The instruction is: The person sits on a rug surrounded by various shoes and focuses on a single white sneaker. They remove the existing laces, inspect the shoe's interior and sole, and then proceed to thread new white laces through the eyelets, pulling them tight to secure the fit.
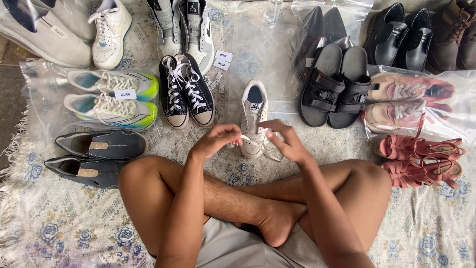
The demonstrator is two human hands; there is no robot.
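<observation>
White flat laces [258,144] are pinched between the closed fingertips of the left hand [218,139] and right hand [286,141]. Both hands sit over the toe of the cream low-top leather sneaker [253,115], which lies on the pale floral woven rug [59,218]. Black canvas high-tops [187,92] lie near on the left, black strap sandals [336,87] near on the right; narrow bare rug separates them.

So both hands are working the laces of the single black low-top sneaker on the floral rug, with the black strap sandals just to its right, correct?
Not quite: the head view shows the sneaker is white, not black. Left hand and right hand do hold its laces, on the floral rug, black strap sandals to its right.
</observation>
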